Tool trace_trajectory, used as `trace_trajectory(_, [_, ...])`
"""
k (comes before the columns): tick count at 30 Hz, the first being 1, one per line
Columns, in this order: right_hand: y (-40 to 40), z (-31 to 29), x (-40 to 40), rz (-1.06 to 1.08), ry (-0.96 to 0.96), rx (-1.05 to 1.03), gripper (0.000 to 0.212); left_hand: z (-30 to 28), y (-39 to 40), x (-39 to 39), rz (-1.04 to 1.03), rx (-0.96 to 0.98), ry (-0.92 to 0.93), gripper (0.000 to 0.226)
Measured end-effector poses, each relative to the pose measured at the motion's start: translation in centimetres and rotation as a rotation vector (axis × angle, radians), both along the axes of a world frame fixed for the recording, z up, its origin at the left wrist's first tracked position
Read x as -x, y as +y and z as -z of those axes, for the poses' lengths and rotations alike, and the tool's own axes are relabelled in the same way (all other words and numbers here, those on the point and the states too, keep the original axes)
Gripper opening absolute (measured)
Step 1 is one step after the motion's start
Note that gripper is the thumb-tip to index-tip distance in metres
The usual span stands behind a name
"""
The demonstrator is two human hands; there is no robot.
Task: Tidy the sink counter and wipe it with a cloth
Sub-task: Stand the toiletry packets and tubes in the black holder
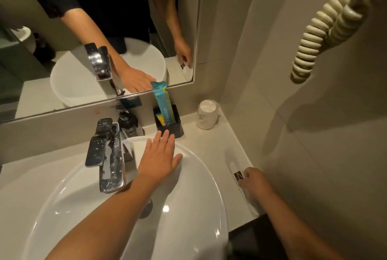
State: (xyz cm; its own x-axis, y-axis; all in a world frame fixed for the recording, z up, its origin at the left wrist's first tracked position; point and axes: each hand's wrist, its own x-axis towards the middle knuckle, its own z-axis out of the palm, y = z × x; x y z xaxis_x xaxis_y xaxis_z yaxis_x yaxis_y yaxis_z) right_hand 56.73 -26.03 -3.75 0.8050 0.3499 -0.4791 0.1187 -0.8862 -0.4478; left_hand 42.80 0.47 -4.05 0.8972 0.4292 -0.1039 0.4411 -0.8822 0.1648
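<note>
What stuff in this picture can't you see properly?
- Head view: the wrapped white packet on the counter; the right hand covers its near end, and its label is too small to read.
- The dark pump bottle is half hidden by the faucet.
- The drain is hidden under the left hand's forearm.
- Print on the blue packet in the black holder is blurred.

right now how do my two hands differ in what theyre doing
The left hand is open and flat, fingers spread over the back rim of the white basin; the right hand is curled shut on a white packet lying on the counter. The left hand holds nothing. Both reach forward, palms down.
</note>
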Motion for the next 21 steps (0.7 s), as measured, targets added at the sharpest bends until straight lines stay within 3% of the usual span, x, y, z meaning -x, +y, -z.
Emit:
trace_trajectory(3, [1.6,-3.3,-1.0,0.048,0.127,-0.3,0.038,-1.7,-0.4,-0.2,-0.076,0.172,-0.094,0.051])
trace_trajectory(6, [5.9,-7.6,-2.2,-0.009,0.168,-0.574,0.029,-4.6,-1.3,-0.5,-0.249,0.456,-0.372,0.025])
trace_trajectory(10, [13.9,-12.2,-3.1,-0.167,0.094,-0.775,0.022,-9.2,-1.4,-2.5,-0.485,0.744,-0.743,0.016])
trace_trajectory(15, [20.9,-13.1,-3.6,-0.25,0.029,-0.83,0.026,-11.5,1.1,-5.4,-0.601,0.756,-0.906,0.014])
trace_trajectory(21, [23.8,-9.8,-3.8,-0.278,0.012,-0.774,0.031,-8.9,3.0,-6.9,-0.758,0.678,-0.811,0.013])
